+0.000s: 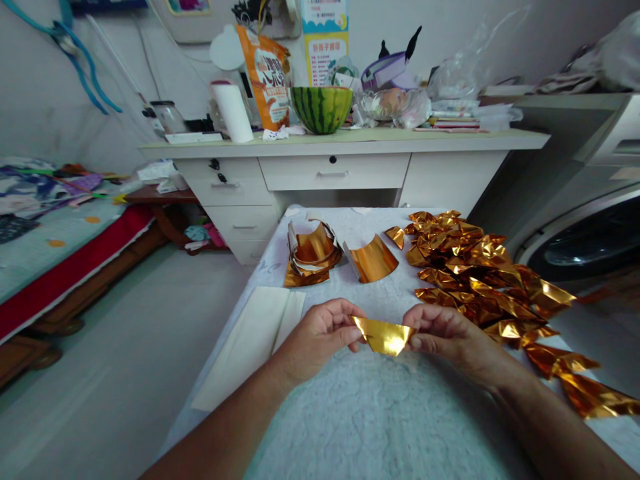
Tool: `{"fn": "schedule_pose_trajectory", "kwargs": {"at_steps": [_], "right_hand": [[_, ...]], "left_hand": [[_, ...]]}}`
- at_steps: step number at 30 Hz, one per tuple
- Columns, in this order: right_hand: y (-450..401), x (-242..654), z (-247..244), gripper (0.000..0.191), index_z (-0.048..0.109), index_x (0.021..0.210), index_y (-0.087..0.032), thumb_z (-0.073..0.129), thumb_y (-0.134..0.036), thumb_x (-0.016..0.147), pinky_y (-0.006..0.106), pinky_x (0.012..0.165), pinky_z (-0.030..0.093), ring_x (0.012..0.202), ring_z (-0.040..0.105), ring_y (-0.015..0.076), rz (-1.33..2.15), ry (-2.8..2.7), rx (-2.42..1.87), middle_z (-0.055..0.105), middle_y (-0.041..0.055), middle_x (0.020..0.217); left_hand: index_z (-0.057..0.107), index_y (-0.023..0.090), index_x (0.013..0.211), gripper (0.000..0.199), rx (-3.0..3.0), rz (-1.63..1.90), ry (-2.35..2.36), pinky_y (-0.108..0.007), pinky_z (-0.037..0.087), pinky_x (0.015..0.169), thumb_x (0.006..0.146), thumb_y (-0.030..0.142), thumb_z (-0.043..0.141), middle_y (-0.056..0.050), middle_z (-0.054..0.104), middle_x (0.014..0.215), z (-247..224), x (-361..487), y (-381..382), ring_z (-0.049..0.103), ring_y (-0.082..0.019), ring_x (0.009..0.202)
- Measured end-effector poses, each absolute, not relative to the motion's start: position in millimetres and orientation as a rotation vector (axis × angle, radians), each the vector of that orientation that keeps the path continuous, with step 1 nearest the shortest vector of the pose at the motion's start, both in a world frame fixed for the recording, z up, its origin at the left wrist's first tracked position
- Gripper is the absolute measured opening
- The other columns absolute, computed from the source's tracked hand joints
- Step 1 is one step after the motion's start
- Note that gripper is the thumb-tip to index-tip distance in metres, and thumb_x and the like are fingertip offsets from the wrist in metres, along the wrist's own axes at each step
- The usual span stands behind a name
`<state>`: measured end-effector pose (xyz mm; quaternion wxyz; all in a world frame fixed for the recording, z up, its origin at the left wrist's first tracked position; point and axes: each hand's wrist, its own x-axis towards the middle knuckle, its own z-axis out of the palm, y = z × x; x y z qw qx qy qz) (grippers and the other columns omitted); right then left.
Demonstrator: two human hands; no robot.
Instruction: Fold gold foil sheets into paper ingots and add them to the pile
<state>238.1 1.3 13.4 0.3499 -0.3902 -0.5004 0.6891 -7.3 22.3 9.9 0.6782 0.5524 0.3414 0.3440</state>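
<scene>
A folded piece of gold foil paper (384,335), boat-like in outline with a wide upper edge, is stretched between my hands above the cloth. My left hand (333,330) pinches its left tip between thumb and fingers. At the right tip, my right hand (440,333) pinches it the same way. Beyond them lies a single curled gold sheet (374,259). To its left sits a curled stack of gold sheets (314,248) with pale undersides. A large heap of folded gold foil pieces (465,267) spreads along the right side.
The cloth-covered table (340,413) also carries white paper strips (245,340) at left. Behind it stands a white desk (335,171) holding half a watermelon (321,109), an orange snack bag (267,80) and a paper roll (233,113). A washing machine (600,167) is at right, a bed (75,220) at left.
</scene>
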Motion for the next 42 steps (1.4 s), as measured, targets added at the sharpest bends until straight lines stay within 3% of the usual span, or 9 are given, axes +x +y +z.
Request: {"fn": "schedule_pose_trajectory", "kwargs": {"at_steps": [13,22,27,32,42], "right_hand": [[-0.3,239.5,14.8,0.031,0.06,0.082,-0.018,0.078,-0.043,0.075,0.022,0.058,0.037,0.065,0.05,0.0099,1.793,-1.391,-0.96,0.058,-0.0022,0.074],[-1.0,239.3,14.0,0.033,0.061,0.081,-0.019,0.078,-0.046,0.073,0.024,0.063,0.042,0.071,0.052,0.012,1.726,-1.428,-0.973,0.055,-0.0016,0.079],[-1.5,237.7,15.3,0.03,0.062,0.082,-0.019,0.077,-0.045,0.075,0.023,0.061,0.04,0.069,0.05,0.0115,1.776,-1.401,-0.95,0.054,-0.0019,0.078],[-2.1,237.6,16.9,0.027,0.064,0.082,-0.019,0.077,-0.042,0.076,0.024,0.064,0.039,0.071,0.051,0.0121,1.802,-1.425,-0.916,0.056,-0.0013,0.079],[-2.2,238.1,14.3,0.024,0.065,0.083,-0.017,0.076,-0.037,0.078,0.023,0.064,0.037,0.071,0.049,0.0115,1.847,-1.434,-0.865,0.056,-0.0012,0.077]], "left_hand": [[0.061,0.014,0.085,0.028,1.182,0.741,0.685,-0.023,0.038,0.067,0.071,0.034,0.077,-0.001,0.058,0.084,2.7,-10.6,21.3,0.052,-0.012,0.075],[0.06,0.015,0.082,0.033,1.189,0.678,0.727,-0.022,0.033,0.061,0.069,0.038,0.078,0.0,0.056,0.076,0.6,-10.3,21.3,0.048,-0.011,0.068],[0.062,0.014,0.081,0.026,1.225,0.734,0.663,-0.026,0.04,0.074,0.072,0.033,0.077,-0.005,0.061,0.099,1.0,-9.6,20.3,0.055,-0.015,0.085],[0.06,0.014,0.081,0.027,1.149,0.704,0.668,-0.022,0.035,0.066,0.07,0.032,0.078,-0.001,0.057,0.081,3.4,-9.5,19.9,0.05,-0.011,0.073],[0.061,0.014,0.082,0.035,1.11,0.654,0.693,-0.021,0.033,0.059,0.066,0.037,0.081,0.001,0.057,0.073,5.2,-10.1,19.1,0.047,-0.009,0.064]]}}
